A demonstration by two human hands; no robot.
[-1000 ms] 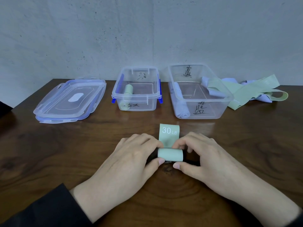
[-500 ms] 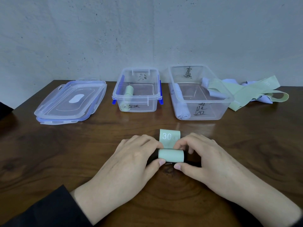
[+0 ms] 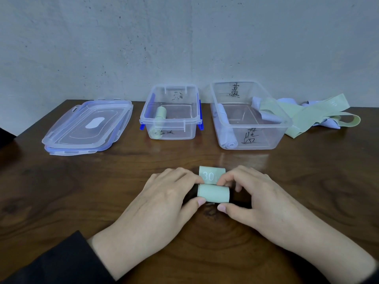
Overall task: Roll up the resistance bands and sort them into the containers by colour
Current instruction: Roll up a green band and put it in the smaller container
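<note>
Lids (image 3: pixel 88 128), two stacked, lie at far left. Next comes the small container (image 3: pixel 170 121) holding one green roll, then the large container (image 3: pixel 250 119) with one lilac roll, then a tangle of loose bands (image 3: pixel 311 115), too tangled to count. Nearer, the left hand (image 3: pixel 164 193) and right hand (image 3: pixel 262 193) each pinch an end of the green band (image 3: pixel 213 193), mostly rolled, its axis left-right, a short tail lying away toward the containers. The green box sits slightly closer to the left hand.
</note>
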